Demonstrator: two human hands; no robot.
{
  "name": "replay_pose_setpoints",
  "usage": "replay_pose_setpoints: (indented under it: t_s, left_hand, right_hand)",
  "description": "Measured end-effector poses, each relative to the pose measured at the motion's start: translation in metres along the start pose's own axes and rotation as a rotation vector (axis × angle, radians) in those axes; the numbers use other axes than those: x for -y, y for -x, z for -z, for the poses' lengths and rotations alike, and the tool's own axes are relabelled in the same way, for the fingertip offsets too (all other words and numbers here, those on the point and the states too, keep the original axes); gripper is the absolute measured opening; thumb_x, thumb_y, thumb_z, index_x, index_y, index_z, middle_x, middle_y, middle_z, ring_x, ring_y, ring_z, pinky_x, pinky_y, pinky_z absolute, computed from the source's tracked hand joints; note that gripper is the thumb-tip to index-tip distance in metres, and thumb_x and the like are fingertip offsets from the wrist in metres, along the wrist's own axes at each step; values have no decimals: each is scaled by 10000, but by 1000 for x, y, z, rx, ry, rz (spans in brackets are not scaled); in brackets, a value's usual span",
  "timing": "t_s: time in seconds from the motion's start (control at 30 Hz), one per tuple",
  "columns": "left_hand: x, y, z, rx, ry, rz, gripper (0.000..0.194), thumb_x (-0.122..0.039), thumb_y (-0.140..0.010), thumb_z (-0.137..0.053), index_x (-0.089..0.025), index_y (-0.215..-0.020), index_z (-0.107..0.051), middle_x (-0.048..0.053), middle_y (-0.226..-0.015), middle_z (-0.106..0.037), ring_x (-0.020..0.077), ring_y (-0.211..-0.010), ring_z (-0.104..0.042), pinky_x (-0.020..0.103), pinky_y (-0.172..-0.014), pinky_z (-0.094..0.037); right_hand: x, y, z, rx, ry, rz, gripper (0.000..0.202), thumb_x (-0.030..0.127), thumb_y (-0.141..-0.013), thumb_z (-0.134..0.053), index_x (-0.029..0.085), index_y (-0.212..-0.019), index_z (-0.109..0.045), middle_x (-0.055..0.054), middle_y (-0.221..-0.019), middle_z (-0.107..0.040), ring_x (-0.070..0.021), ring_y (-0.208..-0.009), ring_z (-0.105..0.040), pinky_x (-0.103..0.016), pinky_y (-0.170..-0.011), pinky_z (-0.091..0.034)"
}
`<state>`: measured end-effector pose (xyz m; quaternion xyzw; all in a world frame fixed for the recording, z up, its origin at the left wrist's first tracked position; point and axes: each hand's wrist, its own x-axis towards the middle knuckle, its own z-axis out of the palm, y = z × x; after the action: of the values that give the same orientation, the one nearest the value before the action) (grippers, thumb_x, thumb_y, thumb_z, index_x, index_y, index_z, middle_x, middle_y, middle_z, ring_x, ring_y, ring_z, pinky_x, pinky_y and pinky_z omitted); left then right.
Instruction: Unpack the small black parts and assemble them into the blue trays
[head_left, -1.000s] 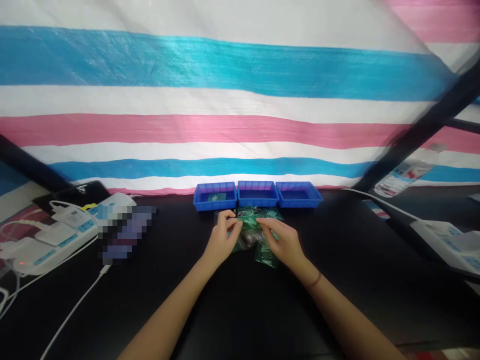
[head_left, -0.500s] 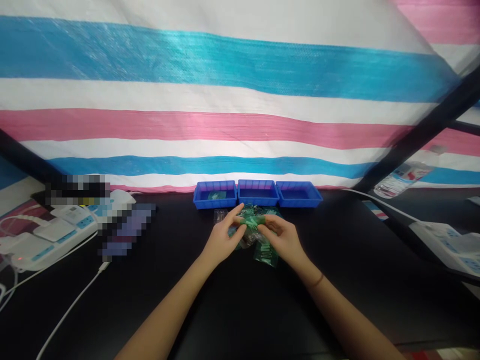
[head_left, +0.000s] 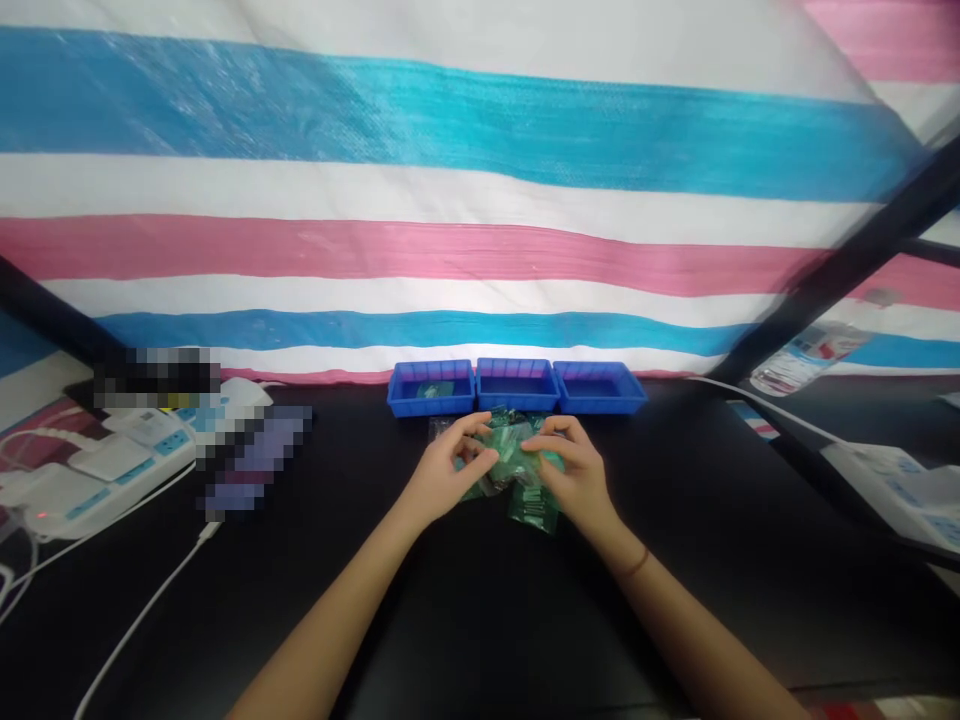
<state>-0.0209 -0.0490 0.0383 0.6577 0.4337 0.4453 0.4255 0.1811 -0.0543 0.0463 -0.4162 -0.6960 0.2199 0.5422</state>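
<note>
A small green see-through plastic packet (head_left: 511,452) is between my hands, above a heap of similar packets. My right hand (head_left: 581,478) pinches its right side with bent fingers and thumb. My left hand (head_left: 444,470) is at its left side, thumb and fingers apart, the thumb tip close to the packet's edge. Under and around the hands lie several green and clear packets, one green packet (head_left: 534,508) reaching toward me. What is inside the packets is too small to make out.
Three blue trays stand in a row behind the heap: a left tray (head_left: 431,406) with a green packet in it, a middle tray (head_left: 517,398) and a right tray (head_left: 600,402). White power strips (head_left: 97,480) and a blurred-out device (head_left: 259,460) with a cable are at left. Another power strip (head_left: 885,480) is at right.
The green packet, pinched narrow between both hands before, is now spread wider. My left thumb and fingers have parted, and my right hand has shifted slightly right.
</note>
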Motion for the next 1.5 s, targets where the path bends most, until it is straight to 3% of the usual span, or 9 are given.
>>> replay_pose_setpoints:
  t_s: [0.23,0.4,0.63,0.8,1.0,1.1,1.2,1.37,1.5]
  left_hand:
    - [-1,-1,-3,-178,127,-12,311,-328,-822,-651,-200,-1105,-639,61,-967,-659,184,-886,-647,304,-804,-542]
    - [0,0,-5,-131,93,-10,276,-344,-875,-590,-204,-1102,-660,71,-1060,-666,193,-939,-641,313,-834,-536]
    - [4,2,-5,-42,10,-15,292,-350,-874,-599,-225,-1127,-673,63,-1061,-678,200,-923,-646,315,-826,-540]
    - [3,3,-9,-89,60,-15,448,-321,-877,-594,-248,-1314,-529,15,-874,-620,134,-728,-611,269,-704,-545]
    - [1,1,-11,-75,66,-7,297,-347,-882,-585,-199,-1132,-648,74,-1078,-657,206,-973,-636,326,-868,-522]
    - [-1,2,-12,-91,128,35,342,-393,-921,-515,-200,-1178,-631,88,-1183,-643,233,-1082,-613,349,-925,-505]
    - [-3,4,-15,-105,142,103,403,-439,-933,-480,-202,-1235,-602,82,-1087,-675,225,-1005,-641,342,-870,-532]
    - [-3,8,-19,-117,145,63,533,-380,-873,-602,-254,-1373,-467,32,-946,-679,174,-834,-659,308,-801,-552]
    - [0,8,-20,-135,116,40,404,-359,-876,-591,-235,-1260,-593,42,-978,-653,169,-848,-647,292,-797,-548]
  right_hand:
    - [6,6,-3,157,-161,-161,207,208,-867,-554,247,-988,-717,-55,-961,-695,-208,-835,-667,-332,-715,-556]
    - [5,9,-10,147,-237,-287,266,261,-824,-652,228,-1086,-684,-19,-757,-694,-190,-708,-674,-342,-692,-585]
    - [2,7,-7,168,-238,-288,371,276,-820,-675,263,-1190,-645,-74,-1149,-672,-235,-948,-669,-355,-742,-613]
    - [1,9,-9,158,-300,-306,620,251,-818,-692,269,-1389,-453,-66,-1047,-720,-248,-956,-699,-414,-829,-597]
    - [2,6,-6,101,-192,-146,176,202,-831,-670,257,-988,-724,-42,-1025,-735,-242,-972,-688,-405,-884,-563]
    - [4,1,-1,57,-188,-4,214,118,-824,-633,284,-896,-747,-24,-1003,-736,-245,-1077,-636,-437,-968,-499]
    - [5,-1,2,38,-113,62,307,49,-785,-581,290,-833,-765,-32,-1167,-671,-261,-1192,-554,-448,-998,-458]
    - [3,1,4,43,-75,-18,302,97,-834,-536,284,-843,-772,-44,-1136,-660,-237,-1071,-621,-395,-896,-520]
    - [3,4,1,65,-177,-178,232,189,-864,-578,275,-1018,-730,-45,-1091,-702,-243,-1037,-647,-392,-862,-553]
